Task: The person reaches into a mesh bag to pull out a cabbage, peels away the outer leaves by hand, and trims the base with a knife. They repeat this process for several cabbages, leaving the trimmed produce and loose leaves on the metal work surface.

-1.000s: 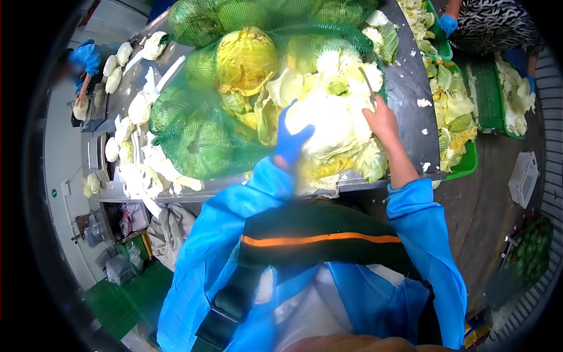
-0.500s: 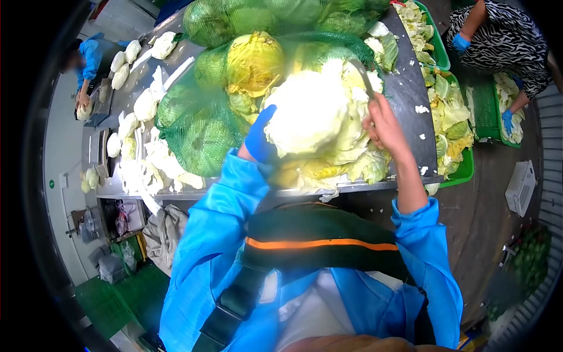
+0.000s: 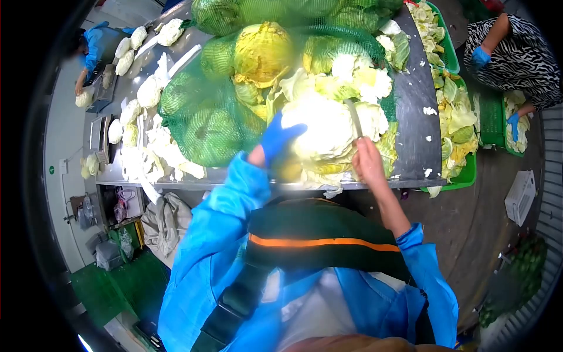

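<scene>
Cabbage [image 3: 321,129] against spread, gloved left hand [image 3: 277,139]; knife [image 3: 354,116] in clenched right hand [image 3: 368,159].

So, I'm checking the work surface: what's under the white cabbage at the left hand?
Under the cabbage, pale and yellowish leaves show at its near edge. Whatever lies beneath its middle is covered.
</scene>
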The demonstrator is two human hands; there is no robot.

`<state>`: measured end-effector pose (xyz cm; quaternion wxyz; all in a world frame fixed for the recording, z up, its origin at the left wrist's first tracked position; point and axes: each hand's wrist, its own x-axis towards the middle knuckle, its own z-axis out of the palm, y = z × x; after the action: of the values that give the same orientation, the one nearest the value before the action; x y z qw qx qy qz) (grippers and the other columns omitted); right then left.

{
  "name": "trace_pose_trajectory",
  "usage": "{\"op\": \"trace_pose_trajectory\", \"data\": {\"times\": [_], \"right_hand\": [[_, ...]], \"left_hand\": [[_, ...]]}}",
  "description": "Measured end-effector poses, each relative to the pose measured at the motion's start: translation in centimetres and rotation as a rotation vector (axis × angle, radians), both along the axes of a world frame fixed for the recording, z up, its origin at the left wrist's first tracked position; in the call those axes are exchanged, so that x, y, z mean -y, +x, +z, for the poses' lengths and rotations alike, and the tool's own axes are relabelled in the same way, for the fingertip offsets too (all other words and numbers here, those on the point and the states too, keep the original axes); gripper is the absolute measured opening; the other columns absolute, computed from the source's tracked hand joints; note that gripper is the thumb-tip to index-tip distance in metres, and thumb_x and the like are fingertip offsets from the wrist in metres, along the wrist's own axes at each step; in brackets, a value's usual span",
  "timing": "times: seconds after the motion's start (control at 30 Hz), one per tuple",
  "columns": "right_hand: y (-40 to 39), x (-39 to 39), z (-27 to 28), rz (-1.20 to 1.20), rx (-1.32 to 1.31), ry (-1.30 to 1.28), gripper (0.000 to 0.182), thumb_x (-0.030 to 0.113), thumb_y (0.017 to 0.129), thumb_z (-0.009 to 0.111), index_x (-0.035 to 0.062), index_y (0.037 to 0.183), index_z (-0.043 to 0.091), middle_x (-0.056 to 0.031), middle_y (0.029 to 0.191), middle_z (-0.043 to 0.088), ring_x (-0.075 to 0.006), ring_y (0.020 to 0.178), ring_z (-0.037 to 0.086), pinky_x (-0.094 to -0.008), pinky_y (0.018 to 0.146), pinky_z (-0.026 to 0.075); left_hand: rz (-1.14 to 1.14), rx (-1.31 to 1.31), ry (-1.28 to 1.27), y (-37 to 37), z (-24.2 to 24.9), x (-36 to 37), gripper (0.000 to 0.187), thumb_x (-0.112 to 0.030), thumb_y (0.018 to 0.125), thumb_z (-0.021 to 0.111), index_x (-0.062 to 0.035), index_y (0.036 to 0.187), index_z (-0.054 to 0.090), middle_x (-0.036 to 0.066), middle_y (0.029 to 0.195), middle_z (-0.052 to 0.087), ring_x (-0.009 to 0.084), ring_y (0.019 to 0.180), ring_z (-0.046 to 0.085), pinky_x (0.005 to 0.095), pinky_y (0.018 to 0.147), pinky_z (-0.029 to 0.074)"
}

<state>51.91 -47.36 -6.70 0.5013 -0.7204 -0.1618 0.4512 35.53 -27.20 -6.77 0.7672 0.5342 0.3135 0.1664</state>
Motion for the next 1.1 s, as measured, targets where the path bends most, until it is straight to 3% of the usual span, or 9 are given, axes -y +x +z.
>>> {"op": "trace_pose_trajectory", "data": {"times": [0.03,0.07,0.13,0.2,0.27,0.3,0.53,0.97,1.1], "right_hand": [[0.9,0.2,-0.1,0.026,0.322,0.069,0.029,0.030,0.102,0.042,0.0047,0.102,0.056,-0.0006,0.056,0.047,-0.0081,0.045,0.042,-0.0284,0.043,0.036],[1.7,-0.1,1.1,0.056,0.607,0.092,0.028,0.028,0.101,0.043,0.0038,0.104,0.057,-0.0080,0.058,0.053,-0.0193,0.049,0.052,-0.0351,0.049,0.040],[2.6,-1.1,3.6,0.197,0.621,-0.071,0.026,0.030,0.098,0.045,0.0053,0.101,0.052,-0.0248,0.077,0.060,-0.0433,0.075,0.059,-0.0486,0.064,0.043],[2.8,-1.7,1.0,0.224,0.622,-0.125,0.024,0.029,0.098,0.045,0.0056,0.102,0.051,-0.0247,0.077,0.061,-0.0441,0.075,0.060,-0.0508,0.064,0.044],[3.3,-2.6,0.5,0.246,0.654,-0.156,0.023,0.028,0.098,0.045,0.0059,0.101,0.050,-0.0242,0.076,0.061,-0.0447,0.075,0.060,-0.0524,0.063,0.044],[3.2,-2.7,1.2,0.263,0.674,-0.169,0.023,0.029,0.097,0.046,0.0060,0.101,0.050,-0.0237,0.075,0.062,-0.0449,0.074,0.060,-0.0529,0.063,0.044],[3.4,-2.2,3.3,0.331,0.956,-0.121,0.020,0.025,0.096,0.049,0.0061,0.100,0.049,-0.0204,0.071,0.062,-0.0417,0.069,0.062,-0.0521,0.059,0.047],[4.5,-4.3,-0.2,0.289,1.029,-0.235,0.016,0.024,0.093,0.053,0.0082,0.091,0.049,-0.0164,0.063,0.062,-0.0352,0.055,0.063,-0.0451,0.048,0.050],[3.2,-2.9,-0.1,0.273,1.104,-0.231,0.016,0.024,0.094,0.053,0.0088,0.093,0.048,-0.0154,0.061,0.061,-0.0351,0.056,0.063,-0.0469,0.048,0.049]], "left_hand": [[-0.094,-0.034,0.085,1.0,1.4,-1.5,0.076,-0.012,0.078,0.076,-0.0008,0.140,0.035,0.013,0.118,0.058,0.0206,0.106,0.058,0.0344,0.087,0.052],[-0.190,-0.066,0.174,1.9,2.3,-2.5,0.081,-0.013,0.075,0.079,-0.0004,0.141,0.034,0.014,0.119,0.058,0.0215,0.106,0.058,0.0349,0.087,0.052],[-0.040,-0.058,0.272,3.6,2.3,-2.3,0.091,-0.015,0.070,0.083,-0.0006,0.143,0.031,0.016,0.120,0.057,0.0231,0.107,0.059,0.0359,0.087,0.052],[0.192,-0.098,0.391,5.1,1.8,-1.1,0.106,-0.021,0.062,0.088,-0.0018,0.146,0.027,0.019,0.125,0.055,0.0257,0.107,0.059,0.0365,0.087,0.052],[0.148,-0.078,0.676,5.8,3.4,1.5,0.111,-0.027,0.058,0.089,-0.0031,0.147,0.027,0.022,0.127,0.052,0.0293,0.109,0.058,0.0384,0.089,0.051],[0.238,-0.272,1.169,5.7,0.6,2.6,0.112,-0.031,0.055,0.090,-0.0017,0.145,0.030,0.022,0.125,0.053,0.0318,0.110,0.057,0.0403,0.092,0.049],[0.118,-0.238,0.595,7.1,1.4,-0.4,0.101,-0.030,0.059,0.090,0.0002,0.140,0.037,0.019,0.125,0.057,0.0274,0.115,0.056,0.0379,0.097,0.047],[0.170,-0.521,0.832,9.4,0.2,0.5,0.099,-0.033,0.060,0.089,0.0009,0.139,0.039,0.019,0.125,0.058,0.0277,0.115,0.057,0.0377,0.097,0.047],[0.087,-0.387,0.837,9.2,0.0,-0.8,0.098,-0.034,0.061,0.089,0.0009,0.139,0.040,0.019,0.125,0.058,0.0276,0.114,0.057,0.0371,0.096,0.047]]}}
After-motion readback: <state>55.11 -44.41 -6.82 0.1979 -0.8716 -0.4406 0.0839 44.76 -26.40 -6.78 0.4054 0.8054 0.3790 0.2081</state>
